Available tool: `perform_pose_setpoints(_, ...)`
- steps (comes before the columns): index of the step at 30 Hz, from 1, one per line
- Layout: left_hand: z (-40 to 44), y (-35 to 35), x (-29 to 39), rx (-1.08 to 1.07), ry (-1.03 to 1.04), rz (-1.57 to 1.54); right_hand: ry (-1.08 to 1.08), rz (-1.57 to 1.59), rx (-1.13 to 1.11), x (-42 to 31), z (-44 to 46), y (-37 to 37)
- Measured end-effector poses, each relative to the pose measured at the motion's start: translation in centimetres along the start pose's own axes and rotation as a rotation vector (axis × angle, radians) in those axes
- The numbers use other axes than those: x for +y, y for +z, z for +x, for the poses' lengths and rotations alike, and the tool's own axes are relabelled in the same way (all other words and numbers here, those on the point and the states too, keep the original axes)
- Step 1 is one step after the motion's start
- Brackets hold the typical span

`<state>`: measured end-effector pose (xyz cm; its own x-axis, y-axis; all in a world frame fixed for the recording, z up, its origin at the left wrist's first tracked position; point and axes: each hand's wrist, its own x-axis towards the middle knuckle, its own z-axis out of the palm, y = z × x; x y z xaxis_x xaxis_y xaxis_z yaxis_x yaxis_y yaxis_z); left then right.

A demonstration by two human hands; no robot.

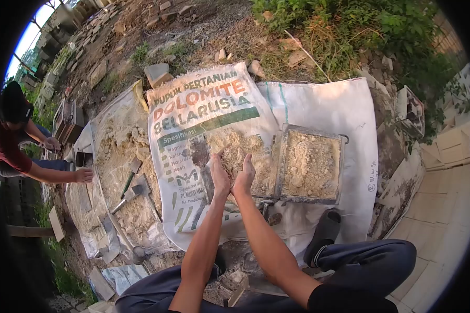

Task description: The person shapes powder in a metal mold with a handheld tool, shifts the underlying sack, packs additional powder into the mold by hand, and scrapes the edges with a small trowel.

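My left hand (220, 176) and my right hand (244, 176) meet at the wrists, forming a cup with the fingers pointing away from me. Between the palms is pale sandy powder (232, 155). Below them lies the left half of a metal mould (207, 182), its tray covered with the same powder. The mould's right half (340, 169) is a rectangular frame filled with lumpy powder, joined to the left half along the middle. How much powder my palms carry cannot be made out.
Both mould halves rest on white printed sacks (209, 112). To the left, a brush (131, 177), a flat scraper (128, 195) and a long-handled tool (124, 235) lie on a powdery sheet (121, 133). Another person's hand (83, 176) is at the far left. Pale slabs (438, 193) stand at right.
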<state>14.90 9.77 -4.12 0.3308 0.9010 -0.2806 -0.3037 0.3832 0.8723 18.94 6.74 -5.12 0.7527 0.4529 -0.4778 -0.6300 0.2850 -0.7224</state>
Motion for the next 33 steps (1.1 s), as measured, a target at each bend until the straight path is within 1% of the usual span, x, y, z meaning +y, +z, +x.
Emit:
perform_pose_setpoints(1, -0.6, 2.3, 1.5, -0.038, 0.010, -0.006, 0.022, 0.144, -0.022, -2.7, -0.8, 0.6)
perform_pose_setpoints(3, -2.7, 6.5, 3.8, -0.186, 0.138, -0.023, -0.069, 0.138, -0.010, -8.0, -1.9, 0.8)
perform_pose_setpoints(4, -3.1, 8.3, 4.0, -0.222, 0.166, 0.031, -0.132, 0.162, -0.002, -10.5, -2.2, 0.6)
perform_pose_setpoints(5, -3.9, 10.0, 4.0, -0.247, 0.176, 0.035, -0.192, 0.187, 0.007, -12.7, -2.7, 0.2)
perform_pose_setpoints(7, -4.7, 14.0, 3.3, -0.379, 0.157, -0.065, -0.278, 0.249, -0.008, -14.7, -0.5, -2.1)
perform_pose_setpoints(9, -4.7, 16.3, 0.8, -0.403, 0.169, -0.067, -0.407, -0.237, 0.154, -17.4, 0.7, -4.3)
perform_pose_setpoints(10, -4.6, 16.8, -0.6, -0.358, 0.127, 0.054, -0.340, -0.334, 0.150, -17.0, 2.8, -6.3)
perform_pose_setpoints(11, -4.6, 16.7, -2.6, -0.305, 0.082, 0.177, -0.357, -0.313, 0.156, -17.6, 3.1, -8.1)
perform_pose_setpoints(13, -3.0, 14.5, -7.1, -0.330, 0.083, 0.470, -0.585, -0.404, 0.129, -19.7, 3.5, -10.3)
perform_pose_setpoints(14, -4.5, 14.2, -6.6, -0.348, 0.256, 0.717, -0.597, -0.318, 0.218, -21.0, 3.6, -11.6)
perform_pose_setpoints(15, -5.8, 14.4, -6.2, -0.360, 0.436, 0.965, -0.603, -0.291, 0.222, -21.9, 4.2, -13.1)
perform_pose_setpoints(17, -6.6, 14.7, -6.7, -0.337, 0.450, 0.983, -0.584, 0.135, 0.455, -22.4, 5.6, -15.5)
perform_pose_setpoints(18, -6.5, 14.1, -6.6, -0.307, 0.439, 0.982, -0.564, 0.176, 0.466, -22.5, 5.4, -16.2)
perform_pose_setpoints(19, -6.2, 13.7, -6.4, -0.326, 0.455, 1.019, -0.528, 0.124, 0.578, -22.9, 5.0, -17.0)
perform_pose_setpoints(20, -5.8, 13.5, -6.6, -0.295, 0.460, 1.140, -0.493, 0.064, 0.692, -23.2, 4.7, -17.6)
perform_pose_setpoints(21, -5.4, 13.7, -7.1, -0.261, 0.462, 1.248, -0.490, 0.086, 0.710, -23.2, 4.3, -18.2)
perform_pose_setpoints(23, -4.9, 15.0, -7.3, -0.261, 0.449, 1.223, -0.432, -0.148, 0.840, -23.3, 4.0, -19.3)
perform_pose_setpoints(24, -5.1, 15.8, -7.2, -0.227, 0.494, 1.319, -0.460, -0.151, 0.872, -23.7, 3.6, -19.3)
perform_pose_setpoints(25, -5.0, 15.9, -8.0, -0.196, 0.533, 1.414, -0.453, -0.164, 0.882, -24.1, 3.2, -19.7)
perform_pose_setpoints(26, -4.7, 16.1, -8.9, -0.162, 0.656, 1.387, -0.416, -0.261, 0.865, -24.5, 2.9, -20.1)
perform_pose_setpoints(27, -5.3, 16.9, -9.0, -0.166, 0.635, 1.389, -0.377, -0.358, 0.846, -24.7, 2.9, -20.5)
perform_pose_setpoints(28, -6.4, 18.6, -8.3, -0.177, 0.648, 1.361, -0.372, -0.376, 0.850, -24.6, 3.3, -20.9)
perform_pose_setpoints(30, -6.7, 20.0, -8.1, -0.174, 0.663, 1.340, -0.276, -0.597, 0.726, -23.9, 4.1, -21.5)
perform_pose_setpoints(31, -6.4, 20.2, -8.3, -0.177, 0.651, 1.340, -0.271, -0.606, 0.731, -23.7, 4.7, -21.7)
perform_pose_setpoints(33, -6.3, 20.3, -8.1, -0.238, 0.659, 1.327, -0.133, -0.888, 0.580, -23.5, 5.3, -22.1)
